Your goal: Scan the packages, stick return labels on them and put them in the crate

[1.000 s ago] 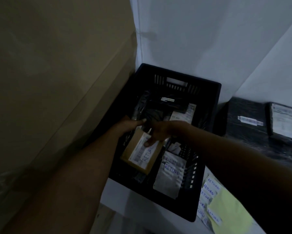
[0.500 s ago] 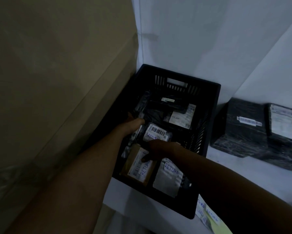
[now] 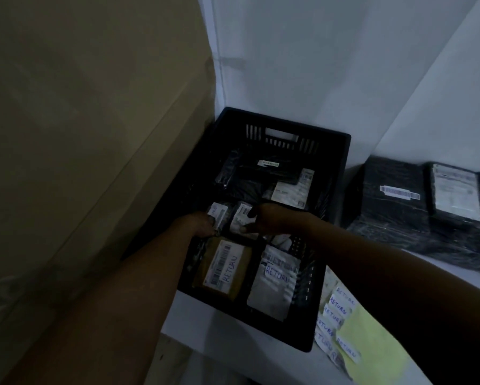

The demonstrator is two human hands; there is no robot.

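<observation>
Two hands inside black crate point(image 3: 341, 165), arranging labelled packages. Advice: seat small package point(image 3: 240, 220) flat in free gap, label up, clear of brown package point(image 3: 222, 268) marked RETURN. Right hand point(image 3: 266, 222): forearm reaching in from right, thumb and fingers pinching small package. Left hand point(image 3: 202, 225): fingers curled onto adjacent packet point(image 3: 218, 213); exact grip unclear in dim light.
</observation>
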